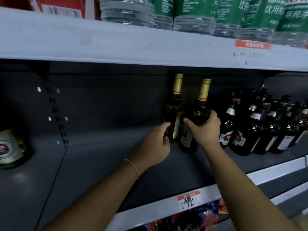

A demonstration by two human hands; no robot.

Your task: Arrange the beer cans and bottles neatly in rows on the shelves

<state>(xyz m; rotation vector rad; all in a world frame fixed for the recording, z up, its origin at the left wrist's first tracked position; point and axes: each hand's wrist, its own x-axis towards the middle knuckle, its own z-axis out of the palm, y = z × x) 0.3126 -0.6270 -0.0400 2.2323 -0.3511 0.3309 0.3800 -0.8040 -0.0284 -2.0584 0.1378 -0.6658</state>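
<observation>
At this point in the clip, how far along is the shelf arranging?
Done: a block of dark bottles stands in rows at the right of the shelf. In hand: the right hand grips a gold-foil bottle, tilted, beside a second gold-foil bottle that the left hand touches. Left: most of the shelf is bare, and a green bottle sits alone at far left.

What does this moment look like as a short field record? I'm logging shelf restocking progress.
setting: shop shelf, dark back panel
right hand: grips the tilted gold-foil bottle
left hand: grip on the upright gold-foil bottle low on its body
to the right: group of dark bottles, standing
far left: green bottle at the frame edge
shelf above: water bottles with green labels
shelf edge: price tag
</observation>
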